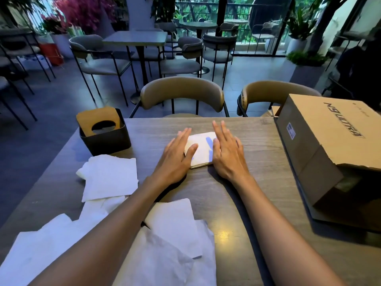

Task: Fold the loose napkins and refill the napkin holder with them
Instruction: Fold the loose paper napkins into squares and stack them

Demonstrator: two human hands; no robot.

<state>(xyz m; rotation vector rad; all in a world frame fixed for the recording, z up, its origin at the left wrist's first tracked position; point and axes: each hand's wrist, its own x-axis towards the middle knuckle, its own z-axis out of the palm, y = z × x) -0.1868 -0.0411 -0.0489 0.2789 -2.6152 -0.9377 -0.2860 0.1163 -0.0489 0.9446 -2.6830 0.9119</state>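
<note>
A small stack of folded white napkins (203, 150) lies in the middle of the wooden table (257, 182). My left hand (177, 155) presses flat on its left edge with straight fingers. My right hand (225, 150) presses flat on its right edge, fingers spread. Several loose unfolded napkins (111, 176) lie at the near left, under and around my left forearm. The black napkin holder (105, 134) stands at the far left corner, its wooden lid with an oval hole tilted inside it.
A large cardboard box (329, 149) lies on its side on the table's right part, open toward me. Two tan chairs (182, 93) stand just beyond the far edge. More tables and chairs fill the room behind.
</note>
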